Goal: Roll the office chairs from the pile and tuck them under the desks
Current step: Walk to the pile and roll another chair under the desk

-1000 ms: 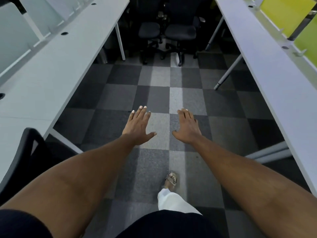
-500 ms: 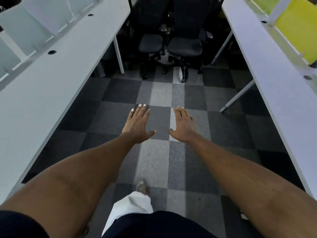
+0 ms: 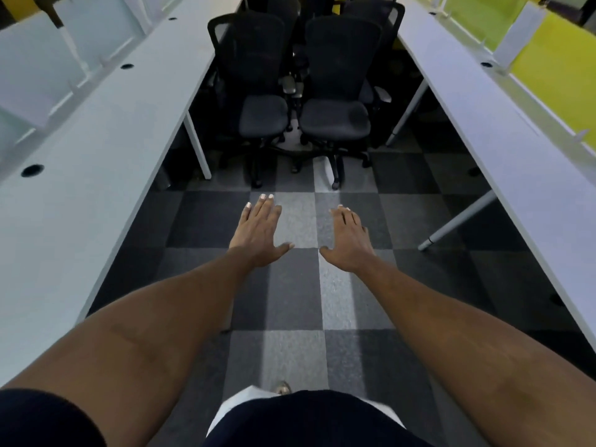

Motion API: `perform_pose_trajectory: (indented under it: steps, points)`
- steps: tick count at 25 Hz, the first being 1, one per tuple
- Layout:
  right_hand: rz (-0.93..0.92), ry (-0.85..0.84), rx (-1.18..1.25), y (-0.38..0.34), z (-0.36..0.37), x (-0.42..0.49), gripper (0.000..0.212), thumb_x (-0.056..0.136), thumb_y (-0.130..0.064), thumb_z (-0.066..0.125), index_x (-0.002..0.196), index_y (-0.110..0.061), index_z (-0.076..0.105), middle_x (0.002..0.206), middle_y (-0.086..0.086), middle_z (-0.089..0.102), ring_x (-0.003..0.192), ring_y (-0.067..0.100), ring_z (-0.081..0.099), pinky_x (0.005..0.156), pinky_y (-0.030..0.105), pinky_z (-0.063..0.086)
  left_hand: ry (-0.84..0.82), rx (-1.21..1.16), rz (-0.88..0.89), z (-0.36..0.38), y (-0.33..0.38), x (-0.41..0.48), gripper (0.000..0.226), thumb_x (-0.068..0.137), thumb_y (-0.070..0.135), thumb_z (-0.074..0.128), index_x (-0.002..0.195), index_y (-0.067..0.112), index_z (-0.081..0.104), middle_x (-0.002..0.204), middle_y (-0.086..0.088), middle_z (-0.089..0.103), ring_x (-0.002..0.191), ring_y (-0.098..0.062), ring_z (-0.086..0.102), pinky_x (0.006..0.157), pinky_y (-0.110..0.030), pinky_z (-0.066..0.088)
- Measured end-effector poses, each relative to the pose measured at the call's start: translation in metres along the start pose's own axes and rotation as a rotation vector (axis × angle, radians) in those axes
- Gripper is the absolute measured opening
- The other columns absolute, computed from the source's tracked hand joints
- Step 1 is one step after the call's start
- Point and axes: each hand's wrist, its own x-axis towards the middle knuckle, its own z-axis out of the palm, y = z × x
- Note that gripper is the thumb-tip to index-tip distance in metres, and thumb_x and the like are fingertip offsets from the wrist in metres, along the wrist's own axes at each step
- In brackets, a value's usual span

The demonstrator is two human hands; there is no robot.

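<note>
While both arms reach forward over the carpet floor (image 3: 296,285), I read the step in hand as the approach to the pile; no chair is gripped yet. My left hand (image 3: 258,233) and right hand (image 3: 350,241) hang above the tiles, palms down, fingers straight and spread, holding nothing and touching nothing. 2 office chairs stand side by side at the far end of the aisle, the left chair (image 3: 263,116) and the right chair (image 3: 335,119), seats facing me, castor bases close together. More chairs sit behind them, too dark to count. The next move, in my judgement, calls for closing the gap, taking 1 chair by its seat edge or armrest, and drawing it back along the aisle. Open room: the aisle runs between the left desk (image 3: 96,150) and the right desk (image 3: 503,133); 2 chairs abreast nearly fill its width. Edges to mind: the white leg (image 3: 196,146) just beside the left chair, and the slanted leg (image 3: 458,221) under the right desk.
</note>
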Motion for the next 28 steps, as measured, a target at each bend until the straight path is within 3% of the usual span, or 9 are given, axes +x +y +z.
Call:
perform_pose_trajectory:
  steps: [10,17,22,28]
  points:
    - [-0.026,-0.006,0.012,0.036,-0.015,0.263,0.097,0.084,-0.040,0.076,0.160,-0.016,0.021,0.169,0.008,0.016,0.156,0.028,0.015,0.120,0.055,0.033,-0.024,0.015,0.024,0.005,-0.068,0.258,0.103,0.096,0.074,0.048,0.168,0.013,0.008,0.176,-0.009,-0.005,0.162,-0.025,-0.012,0.131,-0.049,-0.003]
    - [-0.117,-0.104,-0.003,0.075,-0.047,0.491,0.098,0.084,-0.040,0.075,0.162,-0.018,0.020,0.170,0.006,0.014,0.157,0.027,0.013,0.120,0.055,0.033,-0.004,-0.035,-0.102,-0.006,-0.106,0.462,0.103,0.095,0.074,0.049,0.168,0.013,0.010,0.176,-0.008,-0.004,0.162,-0.023,-0.012,0.131,-0.048,-0.004]
    - [-0.167,-0.115,0.021,0.075,-0.064,0.604,0.093,0.086,-0.038,0.073,0.162,-0.019,0.022,0.171,0.005,0.013,0.158,0.025,0.011,0.120,0.051,0.029,0.014,-0.046,-0.134,-0.014,-0.140,0.562,0.103,0.094,0.074,0.050,0.168,0.012,0.014,0.176,-0.008,-0.003,0.162,-0.022,-0.012,0.131,-0.049,-0.002]
    - [-0.188,-0.106,-0.013,0.065,-0.057,0.775,0.094,0.083,-0.039,0.074,0.160,-0.019,0.025,0.170,0.007,0.016,0.157,0.026,0.013,0.120,0.055,0.033,0.013,-0.047,-0.140,-0.003,-0.219,0.708,0.102,0.094,0.073,0.051,0.167,0.013,0.015,0.176,-0.009,0.000,0.162,-0.023,-0.009,0.131,-0.049,-0.001]
